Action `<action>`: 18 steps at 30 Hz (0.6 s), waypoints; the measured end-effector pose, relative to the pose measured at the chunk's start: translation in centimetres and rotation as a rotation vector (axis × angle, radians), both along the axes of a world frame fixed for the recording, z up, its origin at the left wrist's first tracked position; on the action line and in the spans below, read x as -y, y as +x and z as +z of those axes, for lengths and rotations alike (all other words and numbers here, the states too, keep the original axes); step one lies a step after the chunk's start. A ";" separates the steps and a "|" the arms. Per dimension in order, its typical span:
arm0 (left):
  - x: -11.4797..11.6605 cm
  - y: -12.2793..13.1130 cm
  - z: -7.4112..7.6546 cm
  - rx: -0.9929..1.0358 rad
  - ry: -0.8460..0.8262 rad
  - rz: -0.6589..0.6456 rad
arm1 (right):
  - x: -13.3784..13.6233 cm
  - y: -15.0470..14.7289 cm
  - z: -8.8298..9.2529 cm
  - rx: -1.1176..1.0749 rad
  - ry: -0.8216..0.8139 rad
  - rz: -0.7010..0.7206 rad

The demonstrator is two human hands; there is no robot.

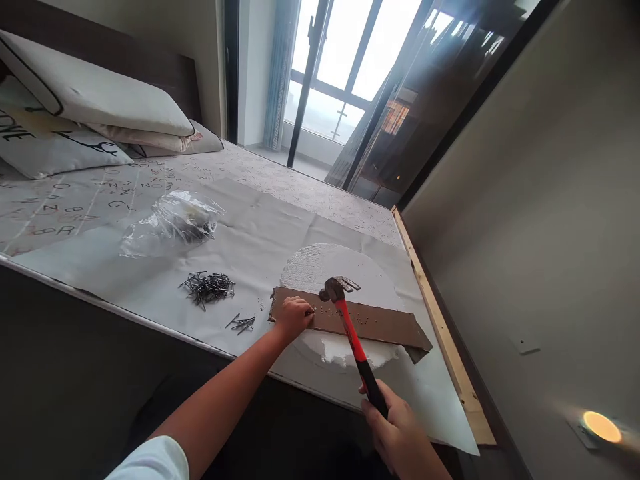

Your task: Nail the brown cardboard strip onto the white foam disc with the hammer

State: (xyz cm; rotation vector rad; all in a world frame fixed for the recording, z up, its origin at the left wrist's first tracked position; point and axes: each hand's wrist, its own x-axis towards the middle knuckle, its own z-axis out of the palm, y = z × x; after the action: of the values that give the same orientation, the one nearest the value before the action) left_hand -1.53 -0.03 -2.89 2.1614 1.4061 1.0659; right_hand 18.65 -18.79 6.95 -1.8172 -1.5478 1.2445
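Atop the bed (115,193), the left hand (294,312) pinches an apparent nail (311,311) on the brown board (385,321), where a glancing blow from the hammer (353,338) gripped in the right hand (395,427) could bruise the left.

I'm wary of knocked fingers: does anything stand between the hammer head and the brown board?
Nothing visible stands between the hammer head and the brown board. The left hand is close by, though, on the board just left of the head; how high the head hangs can't be judged.
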 end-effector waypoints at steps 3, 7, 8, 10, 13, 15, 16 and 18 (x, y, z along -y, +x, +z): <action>-0.2 -0.7 1.0 0.014 0.002 -0.035 | 0.1 0.0 -0.1 0.014 -0.008 0.028; -0.1 -2.9 2.9 -0.003 0.037 0.125 | 0.1 0.1 -0.2 0.009 -0.018 0.030; -0.2 -3.5 3.2 -0.010 0.033 0.232 | 0.1 0.0 -0.2 0.010 -0.019 0.029; -0.6 -4.5 3.1 -0.015 -0.017 0.436 | -0.1 -0.3 -0.4 0.024 -0.023 0.039; -1.5 -5.1 1.8 0.050 -0.157 0.488 | -0.4 -1.0 -1.1 0.061 -0.030 0.068; -1.9 -5.0 0.6 0.121 -0.198 0.425 | -0.4 -1.4 -1.7 0.063 -0.059 0.062; -2.1 -4.8 0.1 0.147 -0.194 0.403 | -0.4 -1.4 -1.9 0.055 -0.078 0.055; -2.1 -4.4 -0.5 0.164 -0.177 0.387 | -0.3 -1.4 -2.4 0.028 -0.114 0.049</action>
State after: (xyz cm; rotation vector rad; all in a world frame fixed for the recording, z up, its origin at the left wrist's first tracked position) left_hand -5.94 2.09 -3.35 1.6775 1.8077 1.1668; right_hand 17.26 -18.46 4.59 -1.8850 -1.5741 1.3610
